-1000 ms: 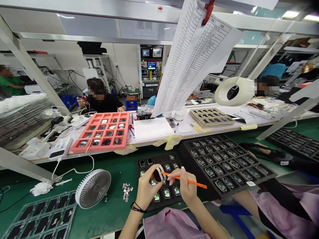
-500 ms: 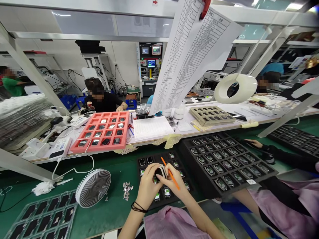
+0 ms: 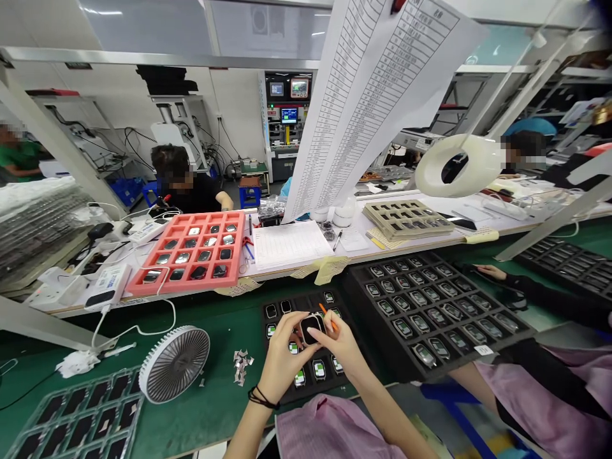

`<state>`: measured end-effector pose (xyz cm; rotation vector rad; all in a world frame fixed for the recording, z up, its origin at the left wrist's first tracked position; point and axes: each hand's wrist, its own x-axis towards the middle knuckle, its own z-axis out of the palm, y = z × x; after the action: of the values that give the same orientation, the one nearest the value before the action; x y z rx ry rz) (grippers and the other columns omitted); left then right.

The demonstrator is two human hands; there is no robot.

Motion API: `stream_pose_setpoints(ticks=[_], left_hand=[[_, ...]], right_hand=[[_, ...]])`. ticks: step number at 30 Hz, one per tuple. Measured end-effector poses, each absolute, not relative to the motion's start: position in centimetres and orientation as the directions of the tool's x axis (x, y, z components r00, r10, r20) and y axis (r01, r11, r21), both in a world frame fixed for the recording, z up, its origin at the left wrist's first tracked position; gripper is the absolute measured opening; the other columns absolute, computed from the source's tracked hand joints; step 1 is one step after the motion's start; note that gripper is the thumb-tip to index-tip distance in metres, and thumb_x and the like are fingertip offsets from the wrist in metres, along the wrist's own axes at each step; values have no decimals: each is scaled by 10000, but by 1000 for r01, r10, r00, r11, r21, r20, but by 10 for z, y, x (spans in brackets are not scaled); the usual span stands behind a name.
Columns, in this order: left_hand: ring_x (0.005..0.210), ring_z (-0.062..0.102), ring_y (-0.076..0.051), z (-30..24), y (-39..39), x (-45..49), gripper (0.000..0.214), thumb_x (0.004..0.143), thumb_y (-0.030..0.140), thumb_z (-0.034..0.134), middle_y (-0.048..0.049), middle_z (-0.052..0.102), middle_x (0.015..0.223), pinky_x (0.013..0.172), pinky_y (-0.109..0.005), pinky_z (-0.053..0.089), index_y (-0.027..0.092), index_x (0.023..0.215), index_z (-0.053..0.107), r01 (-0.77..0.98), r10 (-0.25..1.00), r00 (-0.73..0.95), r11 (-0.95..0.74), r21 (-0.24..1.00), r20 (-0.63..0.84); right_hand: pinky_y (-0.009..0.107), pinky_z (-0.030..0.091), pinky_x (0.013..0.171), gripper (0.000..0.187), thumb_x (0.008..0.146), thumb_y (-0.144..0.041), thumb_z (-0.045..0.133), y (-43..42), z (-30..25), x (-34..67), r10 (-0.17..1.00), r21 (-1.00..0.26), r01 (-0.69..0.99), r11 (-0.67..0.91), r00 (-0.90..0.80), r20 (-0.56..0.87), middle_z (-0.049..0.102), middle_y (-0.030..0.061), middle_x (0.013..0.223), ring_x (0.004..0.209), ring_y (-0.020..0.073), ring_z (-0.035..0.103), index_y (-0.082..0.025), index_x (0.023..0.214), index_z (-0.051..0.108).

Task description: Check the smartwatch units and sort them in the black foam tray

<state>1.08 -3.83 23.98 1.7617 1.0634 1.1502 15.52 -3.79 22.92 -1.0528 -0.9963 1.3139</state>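
Note:
My left hand (image 3: 283, 356) and my right hand (image 3: 343, 347) meet over a small black tray (image 3: 277, 310) of watch bodies on the green bench. Together they pinch one watch body (image 3: 311, 327), dark screen facing up, left fingers on its left edge, right fingers on its right. An orange stick (image 3: 327, 315) is tucked in my right hand, only its tip showing above the fingers. Several watch bodies with green stickers lie in the tray pockets under my hands.
A larger black tray (image 3: 497, 341) of watch bodies sits to the right, with a co-worker's dark-sleeved hand (image 3: 488, 273) beyond it. A small white fan (image 3: 174, 363) and metal scraps (image 3: 241, 367) lie left. A red tray (image 3: 189, 280) and papers sit on the raised shelf.
My right hand swung the orange stick from pointing out to the right to upright and tucked in. Both hands closed together on the watch body, which now faces up.

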Motion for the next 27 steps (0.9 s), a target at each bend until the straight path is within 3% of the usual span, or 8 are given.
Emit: stream_pose_setpoints(ticks=[6,10,13,16,21,27], left_hand=[[679,606,-124,229,-20,13,428,755,280,686,-54,622,992,614,-254,536,215,1151,535,154,978,117,-190,970,173],[794,631,-153,213,2,11,438,770,308,658,-59,606,1024,650,-252,530,211,1167,498,146,988,81,-139,979,129],[808,631,-151,179,26,12,429,794,257,597,-61,604,1039,656,-256,534,211,1196,453,211,990,118,-102,972,78],[797,639,-149,129,56,18,412,752,125,551,-60,627,1017,604,-233,527,195,1145,449,420,986,159,-29,907,-42],[791,654,-160,56,107,40,416,667,-23,531,-47,649,939,671,-256,520,179,1029,501,575,978,172,-5,818,-115],[1100,547,-283,18,146,67,382,686,45,610,-86,606,1114,876,-422,451,203,1032,572,769,972,208,-93,633,-110]], right_hand=[[281,510,588,476,720,-513,695,-28,228,165,994,-913,-393,-106,-18,-108,315,-55,664,615,114,399,-220,626,332],[297,493,588,458,744,-500,676,-15,222,175,991,-916,-378,-132,-46,-124,382,-39,695,630,134,465,-230,648,319],[254,419,548,408,793,-520,593,3,191,189,994,-987,-124,-106,12,-108,396,-44,656,559,119,419,-234,668,330],[223,321,489,392,818,-528,495,32,139,204,993,-939,343,-20,115,21,310,-71,552,498,110,333,-230,623,331],[240,280,480,442,791,-579,426,92,57,217,978,-881,471,-42,200,60,244,-83,487,457,112,280,-249,558,248],[248,303,474,465,806,-609,384,144,3,218,966,-833,551,-52,238,97,279,-76,459,427,121,324,-258,547,224]])
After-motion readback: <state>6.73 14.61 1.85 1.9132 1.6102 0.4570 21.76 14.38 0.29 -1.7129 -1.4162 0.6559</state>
